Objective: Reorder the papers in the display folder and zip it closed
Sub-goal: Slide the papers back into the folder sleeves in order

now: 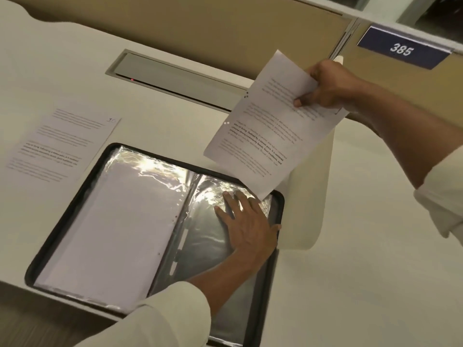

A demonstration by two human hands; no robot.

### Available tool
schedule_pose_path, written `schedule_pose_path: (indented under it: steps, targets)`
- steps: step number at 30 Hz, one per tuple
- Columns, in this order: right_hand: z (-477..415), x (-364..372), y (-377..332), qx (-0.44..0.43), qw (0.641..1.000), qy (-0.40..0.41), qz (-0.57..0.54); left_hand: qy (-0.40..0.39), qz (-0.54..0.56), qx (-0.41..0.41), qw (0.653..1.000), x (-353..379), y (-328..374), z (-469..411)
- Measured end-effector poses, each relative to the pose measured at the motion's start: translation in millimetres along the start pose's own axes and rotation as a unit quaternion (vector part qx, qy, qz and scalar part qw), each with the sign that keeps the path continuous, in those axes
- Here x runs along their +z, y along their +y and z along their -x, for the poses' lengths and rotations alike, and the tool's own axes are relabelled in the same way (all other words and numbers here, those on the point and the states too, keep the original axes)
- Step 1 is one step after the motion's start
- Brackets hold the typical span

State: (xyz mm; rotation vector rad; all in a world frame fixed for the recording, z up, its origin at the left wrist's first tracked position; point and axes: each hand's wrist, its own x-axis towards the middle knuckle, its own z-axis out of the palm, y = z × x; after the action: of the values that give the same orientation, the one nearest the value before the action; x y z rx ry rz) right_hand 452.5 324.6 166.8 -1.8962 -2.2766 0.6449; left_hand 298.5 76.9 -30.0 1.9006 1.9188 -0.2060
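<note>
The folder (67, 216) is being framed in black, its sleeves (213, 249) gleaming silver-grey. The left sheet (62, 144) and right sheet (263, 136) are being shown white with grey-black print; the sign (403, 47), navy with white digits.

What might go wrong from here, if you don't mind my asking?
1. The right hand pinches the printed white sheet near one end only, so it may buckle or crease on entering the glossy clear sleeve that the left hand presses flat.
2. The open black zip folder seems to overhang the white desk; leaning on it might tip it.
3. The second printed page lying loose could be missed.
</note>
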Motion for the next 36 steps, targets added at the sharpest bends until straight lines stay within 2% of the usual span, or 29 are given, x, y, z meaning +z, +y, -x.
schedule_pose_path:
  steps: [6,12,14,19,24,30,36]
  targets:
    - [-20,-4,19,0.018,0.999,-0.033,0.006,0.018,-0.003,0.008,1.0,6,-6,-1]
    - [-41,-1,32,0.028,0.997,-0.071,0.001,-0.009,-0.046,0.041,0.998,3,-2,-3]
    - [-49,-5,34,0.032,0.996,-0.085,0.005,0.019,-0.017,0.051,0.998,1,-4,-4]
    - [-66,-16,38,0.045,0.991,-0.124,0.009,0.155,0.104,0.052,0.981,-9,-15,2]
    - [-82,-25,39,0.066,0.982,-0.178,-0.002,0.177,0.181,-0.018,0.967,-25,-23,9]
    - [-117,-14,31,0.072,0.967,-0.242,0.026,0.207,0.095,0.041,0.973,-28,-24,10]
    - [-139,8,6,0.034,0.963,-0.262,0.056,0.221,0.054,0.098,0.969,-23,-21,5]
